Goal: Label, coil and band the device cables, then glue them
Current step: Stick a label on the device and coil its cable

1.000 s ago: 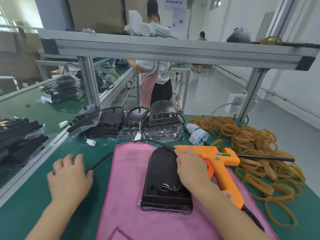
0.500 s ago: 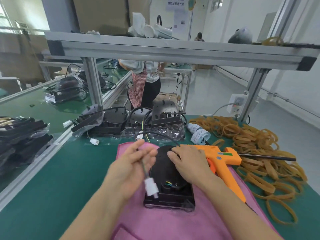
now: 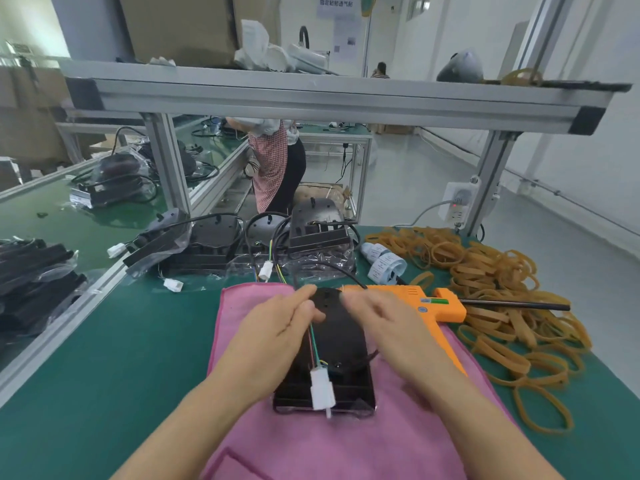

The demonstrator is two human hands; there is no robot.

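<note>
A black device [image 3: 337,344] lies on a pink cloth [image 3: 277,441] in front of me. My left hand [image 3: 277,332] pinches the device's cable between thumb and fingers, and the coloured wires with a white connector [image 3: 322,389] hang down from it over the device. My right hand [image 3: 384,327] hovers over the right side of the device, blurred, fingers extended and holding nothing that I can see. The black cable [image 3: 341,271] loops up behind both hands. An orange glue gun [image 3: 436,308] lies on the cloth's right edge, just beyond my right hand.
A heap of tan rubber bands [image 3: 502,289] covers the green table on the right. White label rolls [image 3: 384,263] stand behind the glue gun. More black devices in plastic bags [image 3: 221,247] sit at the back, others far left. A person in a checked apron stands beyond the frame.
My left hand went from resting flat on the table to picking up the cable end and lifting the connector over the device. My right hand rose off the device.
</note>
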